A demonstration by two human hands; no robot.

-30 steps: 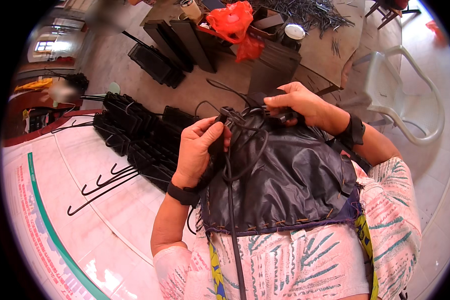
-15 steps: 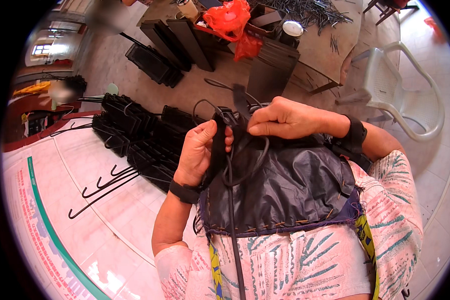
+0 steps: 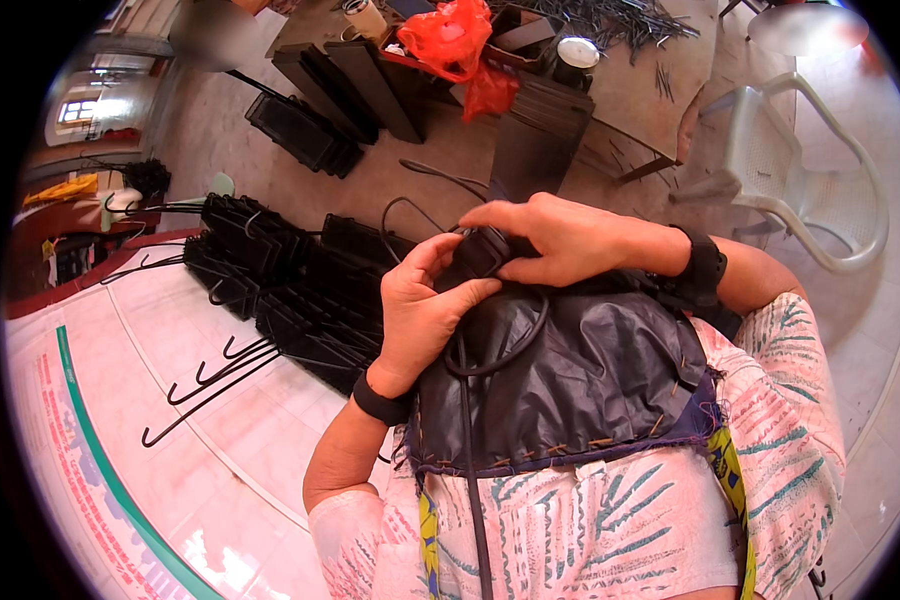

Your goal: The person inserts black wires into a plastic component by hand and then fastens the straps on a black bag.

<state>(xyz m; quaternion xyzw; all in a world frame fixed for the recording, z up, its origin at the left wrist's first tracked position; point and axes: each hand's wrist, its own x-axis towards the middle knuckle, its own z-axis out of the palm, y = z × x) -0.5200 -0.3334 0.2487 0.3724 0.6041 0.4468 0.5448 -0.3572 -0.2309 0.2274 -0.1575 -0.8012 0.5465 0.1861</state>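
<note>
In front of my chest, my left hand (image 3: 420,312) and my right hand (image 3: 560,240) grip a small black folded or box-shaped piece (image 3: 483,252) from either side. Its exact kind I cannot make out. The left thumb presses its near edge; the right thumb and fingers curl round its right side. A thick black cord (image 3: 473,470) hangs down my front, and a bend of it loops under the hands. Other thin black loops (image 3: 410,205) stick out beyond them. A dark apron (image 3: 590,350) covers my lap beneath.
Black flat frames with long hooked rods (image 3: 310,300) are heaped at my left on pale tiles. Ahead stand dark panels (image 3: 540,130) and a table (image 3: 660,110) carrying loose black strips and a red plastic bag (image 3: 450,40). A grey plastic chair (image 3: 770,170) is at the right.
Both hands have come together round the black piece; the strap end that stood up by the right hand is now folded down. The left hand has turned, its thumb now pointing right.
</note>
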